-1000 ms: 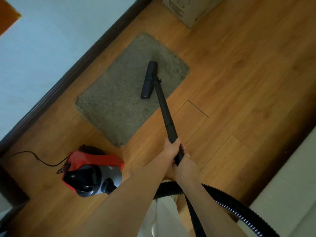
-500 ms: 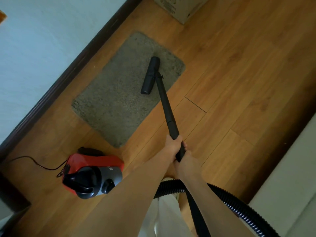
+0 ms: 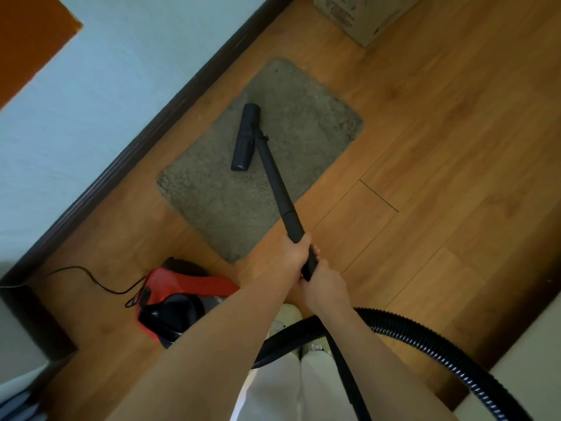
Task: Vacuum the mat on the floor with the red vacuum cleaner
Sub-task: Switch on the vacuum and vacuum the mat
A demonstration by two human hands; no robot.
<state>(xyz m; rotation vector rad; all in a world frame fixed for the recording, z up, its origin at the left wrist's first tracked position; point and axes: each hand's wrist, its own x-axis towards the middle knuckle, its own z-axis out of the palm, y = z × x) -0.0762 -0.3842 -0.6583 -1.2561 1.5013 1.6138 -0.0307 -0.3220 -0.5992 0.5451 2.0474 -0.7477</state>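
Observation:
A grey-brown shaggy mat lies on the wooden floor beside the wall. The black floor nozzle rests on the mat's middle, joined to a black wand. My left hand grips the wand's near end, and my right hand holds it just behind. The red vacuum cleaner body sits on the floor to my lower left, partly hidden by my left forearm. Its ribbed black hose curves off to the right.
A dark skirting board and pale wall run along the left. A cardboard box stands at the top. A black power cord trails left from the cleaner. A pale furniture edge sits at the right.
The nozzle has slid from the mat's far right part toward its middle, nearer the wall. Both hands keep their hold on the wand.

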